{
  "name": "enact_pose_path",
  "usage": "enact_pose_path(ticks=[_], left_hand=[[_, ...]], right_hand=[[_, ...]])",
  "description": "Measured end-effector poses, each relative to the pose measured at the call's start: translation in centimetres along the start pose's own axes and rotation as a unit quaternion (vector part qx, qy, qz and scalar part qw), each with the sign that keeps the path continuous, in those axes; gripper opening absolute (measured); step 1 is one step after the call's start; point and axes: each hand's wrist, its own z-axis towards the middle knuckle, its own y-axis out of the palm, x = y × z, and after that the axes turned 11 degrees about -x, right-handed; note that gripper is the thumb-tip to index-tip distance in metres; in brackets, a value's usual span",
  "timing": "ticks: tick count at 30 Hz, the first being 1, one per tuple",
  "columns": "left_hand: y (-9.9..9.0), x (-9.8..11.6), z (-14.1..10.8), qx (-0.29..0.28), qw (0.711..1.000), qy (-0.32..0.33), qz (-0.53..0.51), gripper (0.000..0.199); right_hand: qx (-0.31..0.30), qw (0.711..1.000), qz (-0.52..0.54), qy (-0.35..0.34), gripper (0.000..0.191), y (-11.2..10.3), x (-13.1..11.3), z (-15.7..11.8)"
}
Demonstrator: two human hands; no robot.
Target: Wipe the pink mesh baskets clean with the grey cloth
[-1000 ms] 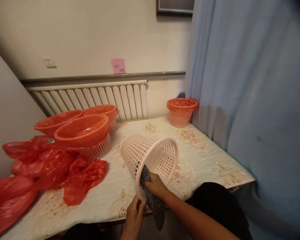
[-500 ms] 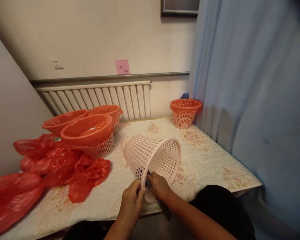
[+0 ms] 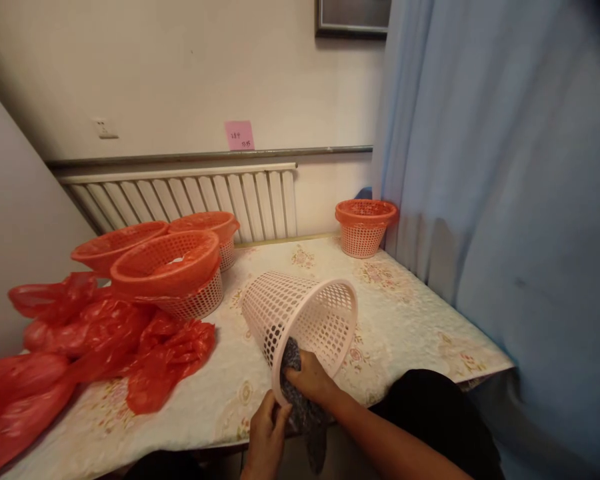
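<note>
A pale pink perforated plastic wastebasket (image 3: pixel 280 300) lies tipped on its side on the table, its open mouth turned toward me and to the right. My left hand (image 3: pixel 267 430) is closed on the near, lower part of its rim, thumb and fingers pinching the edge. Inside the mouth, my right hand (image 3: pixel 311 380) grips a dark grey cloth (image 3: pixel 291 357) against the inner wall near the rim. Part of the cloth hangs below the hand past the table edge. Dark cloth shows through the holes at the basket's near side.
Several baskets lined with red bags, such as this lined basket (image 3: pixel 167 267), stand at left behind crumpled red plastic bags (image 3: pixel 105 327). Another lined basket (image 3: pixel 364 227) is at the back right, beside a blue curtain (image 3: pixel 480 200). A floral tablecloth (image 3: pixel 400 320) covers the table; a radiator (image 3: pixel 205 200) is behind.
My right hand has pushed the cloth slightly farther along the basket's inner wall, and more of the cloth shows. My left hand has slid lower with the rim. The view has shifted slightly.
</note>
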Motion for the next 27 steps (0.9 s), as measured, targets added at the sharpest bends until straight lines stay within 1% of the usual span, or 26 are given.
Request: enact_pose_path(ticks=[2, 4, 7, 10, 11, 12, 14, 16, 18, 19, 21, 23, 25, 27], left_hand=[[-0.4, 0.3, 0.3, 0.019, 0.999, 0.013, 0.025, 0.021], [-1.0, 1.0, 0.6, 0.024, 0.999, 0.025, 0.035, 0.024], [-2.5, 2.8, 1.5, 0.008, 0.999, 0.043, 0.032, 0.026], [-4.4, 4.9, 3.1, 0.011, 0.995, 0.063, 0.078, 0.023], [-4.8, 5.5, 3.6, 0.0, 0.994, 0.066, 0.087, 0.022], [-5.1, 6.0, 4.0, -0.013, 0.994, 0.07, 0.088, 0.02], [-5.3, 6.2, 4.4, -0.015, 0.994, 0.075, 0.081, 0.018], [-4.7, 5.4, 4.2, 0.013, 0.995, 0.075, 0.069, 0.019], [-3.8, 3.8, 3.5, 0.047, 0.995, 0.065, 0.058, 0.02], [-3.2, 2.9, 3.1, 0.052, 0.996, 0.052, 0.052, 0.02], [-2.2, 1.2, 2.2, 0.037, 0.998, 0.025, 0.036, 0.018], [-1.3, 0.0, 1.6, 0.016, 1.0, 0.008, 0.01, 0.018], [-0.7, -0.7, 1.4, 0.0, 1.0, 0.007, -0.01, 0.022], [-0.5, -0.9, 1.3, -0.001, 1.0, 0.024, -0.011, 0.025]], right_hand=[[0.004, 1.0, -0.013, -0.002, 0.017, 0.2, -0.6, -0.6], [0.005, 0.999, -0.04, 0.0, 0.021, 0.3, -0.5, -1.0], [-0.015, 0.996, -0.091, 0.001, 0.034, 0.2, 0.9, -1.0], [-0.025, 0.991, -0.13, 0.012, 0.035, -0.1, 2.6, -0.5], [-0.023, 0.99, -0.139, 0.018, 0.035, -0.2, 3.0, -0.3], [-0.019, 0.989, -0.145, 0.025, 0.035, -0.4, 3.3, -0.1], [-0.013, 0.988, -0.15, 0.04, 0.037, -0.5, 3.8, 0.3], [-0.007, 0.988, -0.146, 0.053, 0.04, -0.6, 4.2, 0.5], [-0.001, 0.989, -0.133, 0.061, 0.044, -0.6, 4.4, 0.6], [0.003, 0.99, -0.124, 0.063, 0.046, -0.7, 4.5, 0.7], [0.012, 0.993, -0.1, 0.066, 0.044, -0.8, 4.4, 1.0], [0.018, 0.995, -0.069, 0.063, 0.032, -0.8, 3.8, 1.2], [0.014, 0.998, -0.04, 0.048, 0.024, -0.6, 2.6, 1.2], [0.005, 0.999, -0.022, 0.025, 0.021, -0.3, 1.2, 0.8]])
